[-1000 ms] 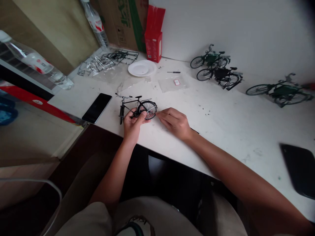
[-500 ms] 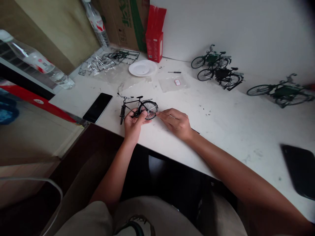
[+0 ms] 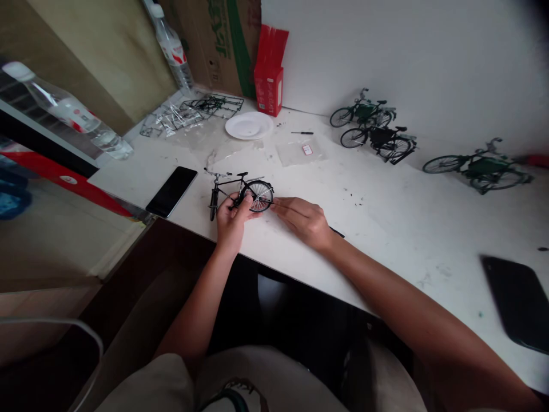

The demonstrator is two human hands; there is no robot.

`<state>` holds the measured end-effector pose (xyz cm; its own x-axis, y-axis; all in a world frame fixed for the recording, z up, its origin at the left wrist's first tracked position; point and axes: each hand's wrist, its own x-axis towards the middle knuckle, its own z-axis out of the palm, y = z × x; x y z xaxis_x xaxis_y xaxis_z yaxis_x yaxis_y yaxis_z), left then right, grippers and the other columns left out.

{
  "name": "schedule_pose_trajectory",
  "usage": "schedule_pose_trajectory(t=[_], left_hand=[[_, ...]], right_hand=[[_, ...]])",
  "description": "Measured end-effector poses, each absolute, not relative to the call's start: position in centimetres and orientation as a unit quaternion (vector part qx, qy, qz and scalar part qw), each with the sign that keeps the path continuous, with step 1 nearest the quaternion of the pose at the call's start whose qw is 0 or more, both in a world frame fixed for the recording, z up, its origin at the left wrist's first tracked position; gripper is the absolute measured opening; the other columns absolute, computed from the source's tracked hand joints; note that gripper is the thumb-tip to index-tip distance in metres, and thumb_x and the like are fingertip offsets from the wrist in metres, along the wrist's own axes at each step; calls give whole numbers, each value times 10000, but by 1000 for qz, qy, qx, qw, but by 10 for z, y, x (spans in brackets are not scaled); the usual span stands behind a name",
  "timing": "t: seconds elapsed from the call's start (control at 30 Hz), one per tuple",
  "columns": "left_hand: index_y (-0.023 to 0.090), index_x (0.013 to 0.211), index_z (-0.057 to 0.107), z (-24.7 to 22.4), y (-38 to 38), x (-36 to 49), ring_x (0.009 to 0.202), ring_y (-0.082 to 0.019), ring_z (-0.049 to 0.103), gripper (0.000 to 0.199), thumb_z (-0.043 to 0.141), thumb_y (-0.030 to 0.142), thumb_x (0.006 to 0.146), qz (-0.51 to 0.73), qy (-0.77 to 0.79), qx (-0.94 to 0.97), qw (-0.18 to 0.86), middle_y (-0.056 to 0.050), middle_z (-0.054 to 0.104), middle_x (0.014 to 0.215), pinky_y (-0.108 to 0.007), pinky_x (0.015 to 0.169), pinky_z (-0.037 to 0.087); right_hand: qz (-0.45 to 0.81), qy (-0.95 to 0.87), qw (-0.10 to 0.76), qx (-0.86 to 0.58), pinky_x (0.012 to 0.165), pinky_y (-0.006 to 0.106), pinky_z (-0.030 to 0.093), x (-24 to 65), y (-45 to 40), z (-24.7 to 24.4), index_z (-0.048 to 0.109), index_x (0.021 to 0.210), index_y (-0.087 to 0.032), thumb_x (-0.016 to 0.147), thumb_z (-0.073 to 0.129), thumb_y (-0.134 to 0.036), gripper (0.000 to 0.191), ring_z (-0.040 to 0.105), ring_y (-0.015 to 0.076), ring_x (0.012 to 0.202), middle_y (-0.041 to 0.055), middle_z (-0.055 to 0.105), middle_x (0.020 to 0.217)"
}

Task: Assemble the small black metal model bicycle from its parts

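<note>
A small black model bicycle is upright near the table's front edge, its handlebar to the left and its spoked rear wheel to the right. My left hand grips it low by the rear wheel, thumb over the wheel's near side. At the right rim of that wheel are the pinched fingertips of my right hand; whatever lies between them is too small to make out. A thin dark object lies on the table, partly hidden behind my right wrist.
Beyond the hands are a white plate, a clear bag, a small screwdriver and a red box. Phones lie left and right. Model bicycles stand along the wall; bottles are at left.
The camera view has shifted slightly. The fingers of my right hand have closed up a little and stay by the rear wheel. My left hand keeps its hold on the bicycle.
</note>
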<state>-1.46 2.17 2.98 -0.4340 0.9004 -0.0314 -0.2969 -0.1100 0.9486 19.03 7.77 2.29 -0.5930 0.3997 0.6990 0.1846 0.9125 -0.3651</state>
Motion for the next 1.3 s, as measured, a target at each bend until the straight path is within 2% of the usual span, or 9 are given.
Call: schedule_pose_trajectory(t=[0.2,0.37,0.6,0.67,0.83,1.17,1.3], left_hand=[[160,976,699,29,22,-15,831,-186,753,455,921,491,757,688,497,295,439,-41,736,936,-353,766,680],[157,985,693,28,22,-15,817,-176,748,490,934,501,733,685,505,291,437,-39,744,932,-340,768,675],[160,995,701,28,23,-15,816,-177,760,482,928,504,746,689,505,301,423,-55,762,969,-318,733,668],[161,1000,702,28,23,-15,829,-179,762,482,927,504,747,690,508,300,420,-63,769,991,-309,734,668],[168,1023,710,25,23,-15,815,-177,771,471,912,510,769,685,519,310,406,-69,781,997,-293,724,668],[177,1030,726,24,23,-15,787,-182,776,433,893,501,796,675,526,329,400,-61,784,966,-295,691,667],[181,1026,729,24,23,-16,783,-177,770,410,890,486,804,676,524,327,403,-57,780,976,-291,680,661]], right_hand=[[127,-887,424,-134,1068,488,689,191,79,27,680,1418,-269,1050,588,-96,417,712,268,1322,84,773,1315],[111,-883,447,-91,1069,469,680,190,81,25,637,1465,-194,1040,585,-56,450,712,270,1321,130,766,1319],[129,-879,442,-122,1009,424,692,189,76,25,655,1443,-229,1042,602,-79,431,738,239,1253,104,770,1300],[132,-876,444,-136,978,406,693,187,75,25,667,1425,-220,1044,609,-92,405,754,229,1204,106,775,1275],[123,-860,457,-192,815,359,684,180,75,27,714,1358,-196,1052,644,-176,314,779,197,942,96,800,1114],[103,-864,441,-221,720,305,642,181,73,28,759,1286,-200,1076,613,-230,257,757,168,827,75,799,1004],[102,-866,446,-203,698,300,620,181,75,26,762,1277,-182,1066,629,-213,251,757,175,844,87,797,1003]])
